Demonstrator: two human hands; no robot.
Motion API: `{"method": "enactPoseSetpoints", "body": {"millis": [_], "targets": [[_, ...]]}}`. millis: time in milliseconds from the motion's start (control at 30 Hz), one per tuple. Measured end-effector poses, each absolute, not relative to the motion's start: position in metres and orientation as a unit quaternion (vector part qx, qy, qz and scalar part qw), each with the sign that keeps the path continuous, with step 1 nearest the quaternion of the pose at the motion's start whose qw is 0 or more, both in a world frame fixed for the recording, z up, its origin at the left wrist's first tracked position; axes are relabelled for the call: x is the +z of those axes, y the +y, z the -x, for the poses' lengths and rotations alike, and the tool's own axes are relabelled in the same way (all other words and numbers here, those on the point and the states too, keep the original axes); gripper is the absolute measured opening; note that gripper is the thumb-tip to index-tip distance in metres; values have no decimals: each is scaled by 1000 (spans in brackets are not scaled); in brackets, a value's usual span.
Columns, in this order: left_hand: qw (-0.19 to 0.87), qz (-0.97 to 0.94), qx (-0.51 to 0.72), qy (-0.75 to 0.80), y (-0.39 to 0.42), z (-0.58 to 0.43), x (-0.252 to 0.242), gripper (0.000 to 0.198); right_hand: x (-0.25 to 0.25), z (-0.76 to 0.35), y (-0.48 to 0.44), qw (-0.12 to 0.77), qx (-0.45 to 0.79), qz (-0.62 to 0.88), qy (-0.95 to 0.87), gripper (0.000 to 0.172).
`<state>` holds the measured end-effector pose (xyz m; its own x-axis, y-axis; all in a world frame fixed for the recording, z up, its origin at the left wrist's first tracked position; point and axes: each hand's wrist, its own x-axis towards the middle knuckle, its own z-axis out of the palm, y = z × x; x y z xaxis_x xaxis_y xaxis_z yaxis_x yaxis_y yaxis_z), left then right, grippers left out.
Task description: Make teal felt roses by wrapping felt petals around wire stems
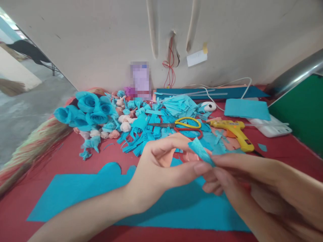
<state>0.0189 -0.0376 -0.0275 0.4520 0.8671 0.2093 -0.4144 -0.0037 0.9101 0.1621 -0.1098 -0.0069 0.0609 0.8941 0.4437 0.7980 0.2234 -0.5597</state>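
Observation:
Between my two hands is a small strip of blue crepe paper (200, 150), tilted down to the right. My left hand (161, 161) pinches it from the left with thumb and fingers. From the right, my right hand (247, 171) grips its lower end between thumb and forefinger. Below the hands a large blue paper sheet (75, 195) lies flat, with rounded cut shapes along its far edge. Just beyond the hands are scissors (188, 123) with one yellow and one red handle, lying on blue paper scraps (141, 134).
Blue paper roses (93, 109) stand at the left beside small blue and pink paper buds (111, 129). A yellow glue gun (234, 131) lies at the right, near a white box (275, 126) with a blue packet (247, 108) on it. A broom (32, 151) leans along the left edge.

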Motion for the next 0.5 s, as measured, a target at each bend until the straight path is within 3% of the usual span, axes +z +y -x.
{"method": "enactPoseSetpoints", "body": {"millis": [333,500], "targets": [[660,-521,505,196,-38,-18,-31,7,-6,-158,-111,391,56,629,-670,17],[644,-530,514,200,-39,-18,-30,7,-9,-160,-112,433,28,611,-662,28]]}}
